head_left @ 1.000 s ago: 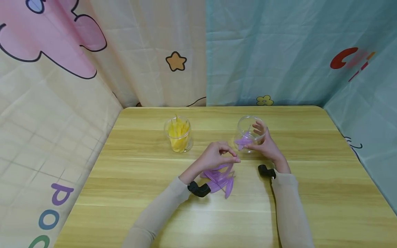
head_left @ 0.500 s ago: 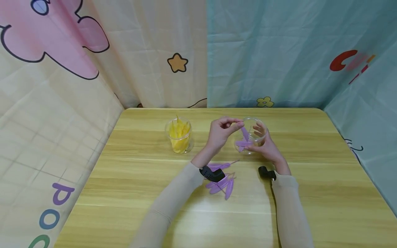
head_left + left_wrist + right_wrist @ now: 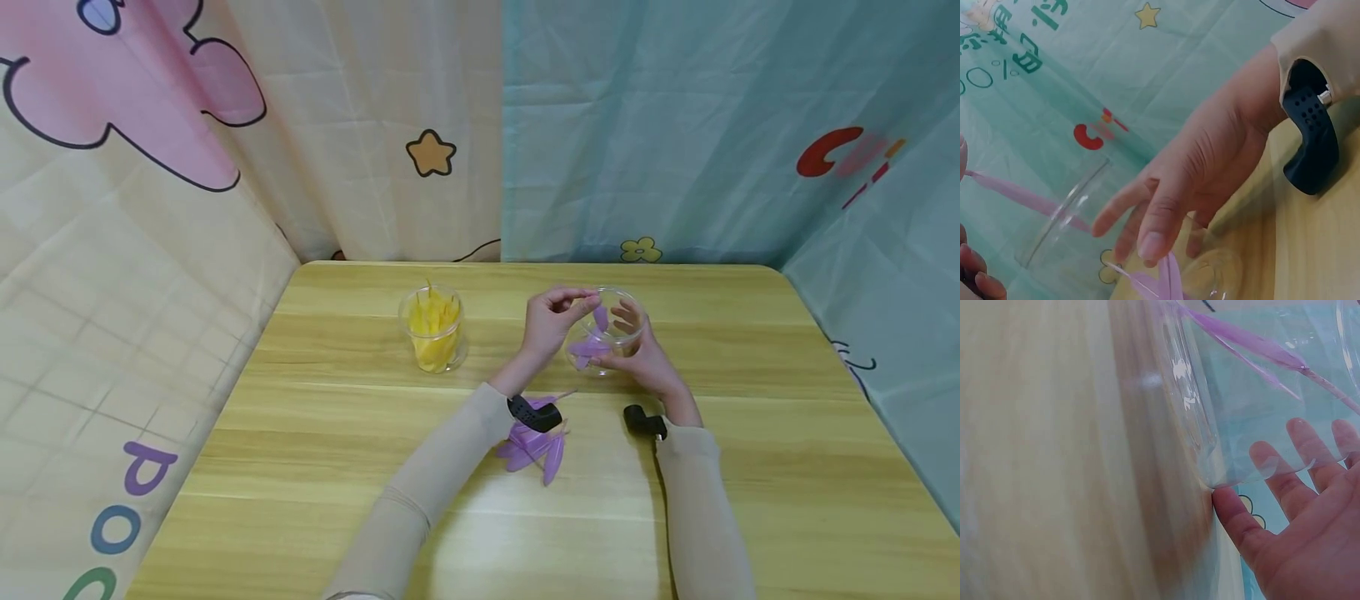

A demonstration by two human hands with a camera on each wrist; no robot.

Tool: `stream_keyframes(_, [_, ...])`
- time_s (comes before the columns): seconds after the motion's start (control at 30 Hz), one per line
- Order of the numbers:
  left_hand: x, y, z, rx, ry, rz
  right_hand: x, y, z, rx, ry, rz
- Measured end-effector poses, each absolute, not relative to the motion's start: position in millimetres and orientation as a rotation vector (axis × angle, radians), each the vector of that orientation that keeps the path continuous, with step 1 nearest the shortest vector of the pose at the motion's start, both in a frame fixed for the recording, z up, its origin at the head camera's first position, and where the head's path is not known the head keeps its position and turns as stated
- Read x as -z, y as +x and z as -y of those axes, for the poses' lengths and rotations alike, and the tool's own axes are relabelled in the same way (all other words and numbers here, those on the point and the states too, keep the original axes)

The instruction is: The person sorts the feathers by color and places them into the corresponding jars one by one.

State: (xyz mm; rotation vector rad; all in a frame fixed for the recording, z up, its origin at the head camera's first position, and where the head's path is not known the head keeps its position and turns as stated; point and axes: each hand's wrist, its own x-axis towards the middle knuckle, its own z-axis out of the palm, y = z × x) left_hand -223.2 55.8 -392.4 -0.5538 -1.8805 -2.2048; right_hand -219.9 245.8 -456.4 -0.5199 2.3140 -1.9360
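A person's left hand [image 3: 553, 317] pinches a purple feather [image 3: 600, 317] by its quill at the mouth of a clear plastic jar [image 3: 603, 332], the thumb and fingers [image 3: 573, 296] pressed together on the stem while the feather's blade hangs down inside the rim. The right hand [image 3: 643, 354] cups the jar from the side nearer the worktop's right edge — its fingers [image 3: 1147, 212] are spread and only loosely bent against the clear wall, the thumb [image 3: 1235, 519] laid along the jar's side. The jar stands toward the far edge of the worktop [image 3: 750, 400], a little right of its middle, and more purple feathers [image 3: 588, 347] already lie in its bottom.

In the left wrist view the held feather's pale stem [image 3: 1016, 192] crosses the jar's rim [image 3: 1063, 209], and the right hand lies over the opening. In the right wrist view the same purple blade [image 3: 1241, 340] shows through the transparent wall [image 3: 1191, 394].

A loose heap of purple feathers [image 3: 538, 443] lies on the wood near the worktop's middle, partly under the left forearm — a black wrist strap [image 3: 534, 413] sits just above it. A second black strap [image 3: 643, 421] shows on the right wrist. Toward the far left of the worktop, well apart from the hands, a second clear jar [image 3: 431, 327] stands upright, filled with yellow feathers [image 3: 431, 321]. Cartoon-printed curtains [image 3: 225, 125] hang behind the worktop's far edge.
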Motion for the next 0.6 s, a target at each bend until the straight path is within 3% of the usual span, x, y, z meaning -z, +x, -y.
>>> stream_keyframes(0.27, [401.4,-216.4,-41.1,2.151,-0.596,2.067,457.5,-218.5,-244.3,1.940,-0.529,-2.325])
stream_keyframes(0.6, [450.7,-224.3,-11.2,1.953,-0.641,2.330,453.9,-217.8,-244.1,1.927,-0.545,-2.356])
